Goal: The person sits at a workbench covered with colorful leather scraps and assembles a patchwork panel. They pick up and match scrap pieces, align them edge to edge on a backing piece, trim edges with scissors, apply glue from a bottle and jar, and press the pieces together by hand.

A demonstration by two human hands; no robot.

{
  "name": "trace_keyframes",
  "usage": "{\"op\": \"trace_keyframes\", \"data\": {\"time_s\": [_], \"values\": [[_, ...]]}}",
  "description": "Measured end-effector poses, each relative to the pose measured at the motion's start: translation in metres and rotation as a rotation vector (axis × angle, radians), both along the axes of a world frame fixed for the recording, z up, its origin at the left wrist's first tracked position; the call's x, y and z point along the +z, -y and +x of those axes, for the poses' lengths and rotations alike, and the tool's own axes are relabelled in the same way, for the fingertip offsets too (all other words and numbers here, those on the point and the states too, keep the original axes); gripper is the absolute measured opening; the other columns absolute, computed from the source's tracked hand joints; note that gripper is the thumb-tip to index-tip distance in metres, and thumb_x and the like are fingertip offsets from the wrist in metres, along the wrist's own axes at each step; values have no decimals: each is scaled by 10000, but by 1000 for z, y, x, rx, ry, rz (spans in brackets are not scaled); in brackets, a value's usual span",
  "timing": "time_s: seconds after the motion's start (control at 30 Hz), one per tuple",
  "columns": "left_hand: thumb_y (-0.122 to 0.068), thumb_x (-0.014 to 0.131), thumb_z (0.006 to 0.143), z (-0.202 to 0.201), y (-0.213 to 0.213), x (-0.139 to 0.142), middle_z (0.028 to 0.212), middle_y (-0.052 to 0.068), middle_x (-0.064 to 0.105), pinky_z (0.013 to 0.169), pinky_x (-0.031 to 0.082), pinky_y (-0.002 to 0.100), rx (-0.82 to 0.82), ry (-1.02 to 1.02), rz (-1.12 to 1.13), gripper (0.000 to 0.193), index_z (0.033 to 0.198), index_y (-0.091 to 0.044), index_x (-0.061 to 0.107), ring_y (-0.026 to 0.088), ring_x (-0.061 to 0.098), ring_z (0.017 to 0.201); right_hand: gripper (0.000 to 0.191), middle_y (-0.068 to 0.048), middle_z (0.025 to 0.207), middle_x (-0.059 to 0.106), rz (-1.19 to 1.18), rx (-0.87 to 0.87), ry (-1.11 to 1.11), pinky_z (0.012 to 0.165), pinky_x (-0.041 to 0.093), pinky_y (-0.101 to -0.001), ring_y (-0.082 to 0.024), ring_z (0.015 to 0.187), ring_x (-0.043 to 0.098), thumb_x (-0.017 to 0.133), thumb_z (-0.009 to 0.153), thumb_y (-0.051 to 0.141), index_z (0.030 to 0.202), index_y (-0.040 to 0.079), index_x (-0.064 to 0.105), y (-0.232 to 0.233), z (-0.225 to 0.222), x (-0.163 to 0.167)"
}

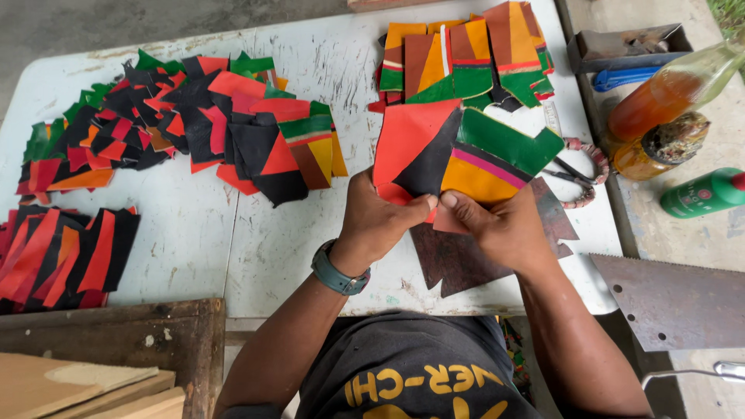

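Both hands pinch one multicoloured leather patchwork piece over the white table.

Left hand (382, 221), wearing a teal wristwatch (338, 271), and right hand (497, 225) meet thumb to thumb, grasping the lower edge of the patchwork piece (458, 151) of red, black, orange and green panels. Beneath the right hand lies a dark brown leather cut-out (466, 260). Scissors (578, 174) sit just right of the right hand. Heaps of similar scraps (194, 124) lie left of the left hand on the table (233, 240).

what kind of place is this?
Likely a small craft workshop, perhaps for leather patchwork. A worn white table carries heaps of cut coloured pieces, both hands hold a patchwork panel, and scissors and a saw blade lie nearby.
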State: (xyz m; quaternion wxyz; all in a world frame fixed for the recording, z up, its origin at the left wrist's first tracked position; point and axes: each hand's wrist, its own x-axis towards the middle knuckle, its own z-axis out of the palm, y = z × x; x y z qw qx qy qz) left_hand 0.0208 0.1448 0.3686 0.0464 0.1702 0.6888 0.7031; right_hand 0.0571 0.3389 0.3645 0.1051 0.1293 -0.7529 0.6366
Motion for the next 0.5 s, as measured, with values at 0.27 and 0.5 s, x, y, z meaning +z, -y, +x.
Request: {"op": "trace_keyframes", "data": {"time_s": [0.27, 0.5], "values": [[-69, 789, 867, 5, -1, 8, 903, 99, 673, 673, 501, 328, 64, 108, -26, 269, 1080, 56, 681, 154, 583, 763, 281, 30, 1041, 726, -74, -65, 209, 767, 555, -268, -57, 906, 639, 712, 933, 169, 1186, 52, 672, 11, -1, -4], [-127, 764, 873, -18, 49, -6, 1134, 43, 714, 943, 536, 304, -328, 399, 348, 403, 1239, -10, 642, 119, 664, 1037, 289, -11, 1094, 748, -178, 171, 362, 878, 550, -294, -116, 1009, 675, 731, 933, 181, 1193, 56, 710, -7, 1, -30]]}}
